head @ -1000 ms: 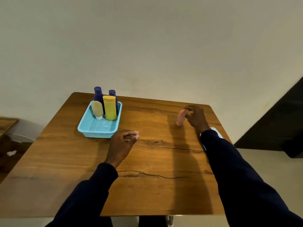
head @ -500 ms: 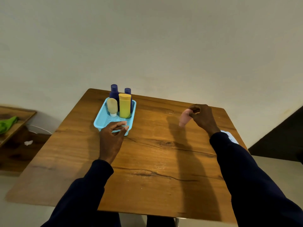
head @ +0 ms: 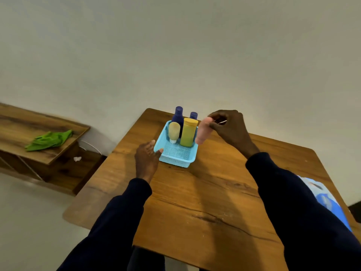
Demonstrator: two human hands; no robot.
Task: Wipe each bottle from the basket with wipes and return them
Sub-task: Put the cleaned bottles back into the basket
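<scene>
A light blue basket [head: 176, 161] stands on the wooden table [head: 205, 196]. Inside it are a yellow bottle [head: 188, 133], a cream tube [head: 173, 132] and two dark blue bottles [head: 178, 116] at the back. My right hand [head: 228, 128] holds a pink bottle [head: 203, 132] by its top, hanging just beside the basket's right rim. My left hand [head: 147, 159] rests against the basket's near left corner, thumb touching the rim, fingers apart.
A blue and white wipes pack [head: 326, 202] lies at the table's right edge, partly behind my right sleeve. A low wooden shelf [head: 39, 137] to the left carries a green cloth [head: 49, 139]. A plain wall stands behind the table.
My right hand carried the pink bottle left from mid-table to the basket's right side. My left hand moved forward to the basket's corner. The view swung left.
</scene>
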